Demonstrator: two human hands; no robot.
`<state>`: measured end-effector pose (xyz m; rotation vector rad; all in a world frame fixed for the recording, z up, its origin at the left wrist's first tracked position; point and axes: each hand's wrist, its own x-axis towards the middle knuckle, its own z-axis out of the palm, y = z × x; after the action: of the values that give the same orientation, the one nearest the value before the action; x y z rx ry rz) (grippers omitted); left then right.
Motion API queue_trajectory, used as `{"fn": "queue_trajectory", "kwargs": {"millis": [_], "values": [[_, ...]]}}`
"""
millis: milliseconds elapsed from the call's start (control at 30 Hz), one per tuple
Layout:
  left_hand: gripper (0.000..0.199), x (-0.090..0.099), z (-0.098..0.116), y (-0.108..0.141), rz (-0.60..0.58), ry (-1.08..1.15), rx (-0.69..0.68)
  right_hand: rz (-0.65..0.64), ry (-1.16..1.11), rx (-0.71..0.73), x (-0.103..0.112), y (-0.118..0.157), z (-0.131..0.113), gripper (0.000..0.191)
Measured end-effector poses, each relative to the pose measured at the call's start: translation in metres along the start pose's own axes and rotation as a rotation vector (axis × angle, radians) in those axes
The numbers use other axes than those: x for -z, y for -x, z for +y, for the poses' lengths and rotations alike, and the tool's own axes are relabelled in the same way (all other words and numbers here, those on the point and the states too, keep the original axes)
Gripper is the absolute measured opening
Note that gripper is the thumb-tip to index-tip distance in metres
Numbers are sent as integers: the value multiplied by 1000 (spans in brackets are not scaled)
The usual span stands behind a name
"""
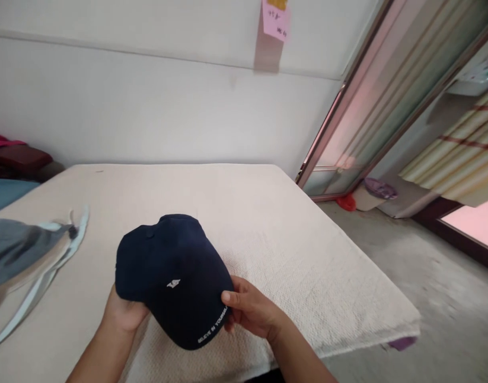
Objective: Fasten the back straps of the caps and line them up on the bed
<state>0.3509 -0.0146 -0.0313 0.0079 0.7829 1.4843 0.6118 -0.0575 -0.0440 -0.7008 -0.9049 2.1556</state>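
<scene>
White wall [168,106], behind a table [200,186] with a cream cover. Navy cap [180,271], held above the table's near part, brim toward the wearer. Left hand [128,311], gripping the cap's crown side from below; right hand [250,307], pinching the brim edge, thumb on top. Gray cloth [23,247] with pale straps, left on the table. Pink note [275,22], on the wall.

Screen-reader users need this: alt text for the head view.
Two bare hands, left and right, hold a navy cap over a cream-covered table; gray cloth lies left, pink note on the wall behind.
</scene>
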Motion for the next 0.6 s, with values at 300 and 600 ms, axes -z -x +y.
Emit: {"fn": "queue_trajectory", "kwargs": {"millis": [300,600], "values": [[33,-15,-41,-3,-53,-149,136,296,-88,348,34,2,-24,29],[24,-10,-58,2,-34,-362,228,584,-11,736,124,1,-106,30]]}}
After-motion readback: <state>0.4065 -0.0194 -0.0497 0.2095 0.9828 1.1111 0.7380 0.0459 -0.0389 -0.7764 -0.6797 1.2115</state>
